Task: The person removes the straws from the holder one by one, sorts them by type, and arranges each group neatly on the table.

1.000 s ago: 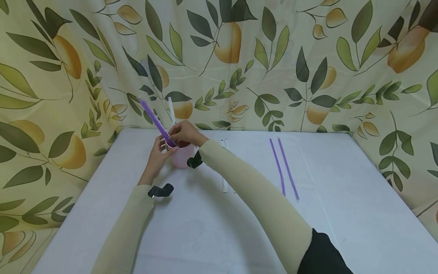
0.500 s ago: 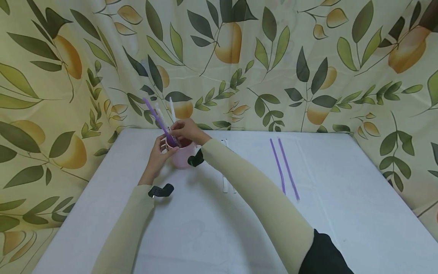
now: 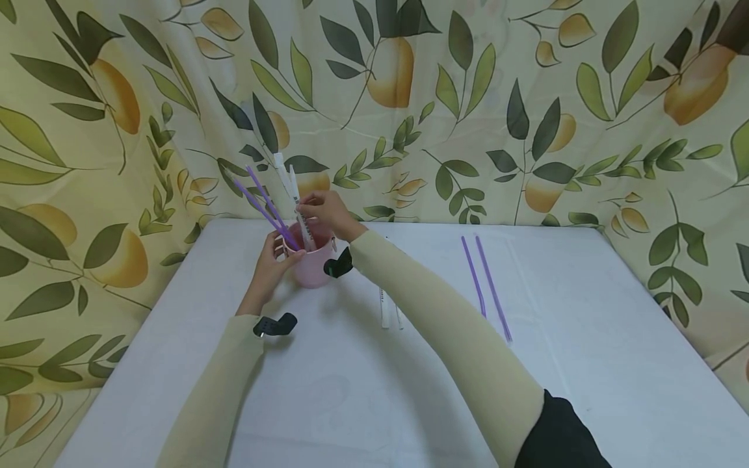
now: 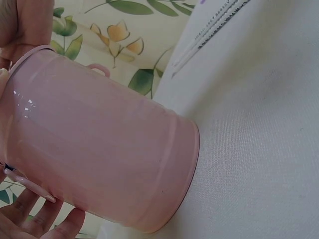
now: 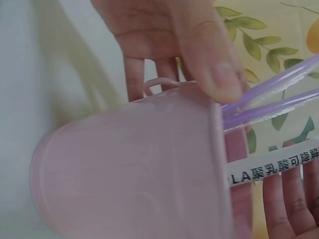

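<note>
My left hand (image 3: 270, 265) grips the rim of a pink bucket (image 3: 313, 270), which stands upright on the table toward its back left. In the right wrist view its thumb (image 5: 224, 82) presses on the bucket's rim. My right hand (image 3: 329, 211) is over the bucket's mouth and pinches a wrapped white straw (image 3: 283, 170) with its lower end inside. Another white straw (image 3: 293, 180) stands close beside it. Two purple straws (image 3: 257, 203) lean left out of the bucket, near my left fingers. Black printing shows on a white straw's wrapper (image 5: 274, 169) in the right wrist view.
Two white straws (image 3: 383, 311) lie on the white table (image 3: 328, 396), partly hidden beneath my right forearm. Two purple straws (image 3: 493, 286) lie farther right, side by side. A leaf-and-fruit patterned curtain (image 3: 409, 143) hangs behind the table's back edge.
My right hand has risen and shifted slightly right, bringing the white straw away from the purple ones to the other white straw. The purple straws have spread apart. My left hand stays on the bucket.
</note>
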Tool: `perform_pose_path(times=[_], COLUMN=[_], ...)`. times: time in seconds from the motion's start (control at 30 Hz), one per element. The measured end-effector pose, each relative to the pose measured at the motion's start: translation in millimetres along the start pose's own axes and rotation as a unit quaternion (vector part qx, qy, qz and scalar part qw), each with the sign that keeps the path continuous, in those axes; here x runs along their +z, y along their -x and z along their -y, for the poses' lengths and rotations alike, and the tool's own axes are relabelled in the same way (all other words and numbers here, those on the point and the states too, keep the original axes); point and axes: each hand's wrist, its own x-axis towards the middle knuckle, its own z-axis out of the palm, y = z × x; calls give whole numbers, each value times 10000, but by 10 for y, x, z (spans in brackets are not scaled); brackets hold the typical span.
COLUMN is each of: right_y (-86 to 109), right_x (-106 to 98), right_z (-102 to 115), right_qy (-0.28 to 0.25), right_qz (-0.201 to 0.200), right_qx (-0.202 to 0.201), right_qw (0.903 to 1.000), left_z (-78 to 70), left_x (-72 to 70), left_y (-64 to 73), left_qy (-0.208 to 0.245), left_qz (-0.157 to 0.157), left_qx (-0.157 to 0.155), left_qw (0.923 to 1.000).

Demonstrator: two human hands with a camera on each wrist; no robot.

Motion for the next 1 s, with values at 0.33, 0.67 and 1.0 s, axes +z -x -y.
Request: perform_pose_path(times=[0.33, 0.67, 1.0], right_y=[-66, 14, 214], right_x=[-177, -484, -811], right_z=[148, 511, 588], right_qy=[-496, -664, -269], right_qz=[-10, -229, -356], right_qx=[-271, -558, -786], right_qw=[9984, 9960, 9959], left_z=[16, -30, -291], left_x=[4, 11, 24], left_y=[-1, 18, 193], left_qy=[36, 116, 71], left_qz=[-50, -6, 77], left_qx=[196, 95, -14], left_qw=[9998, 9999, 9999])
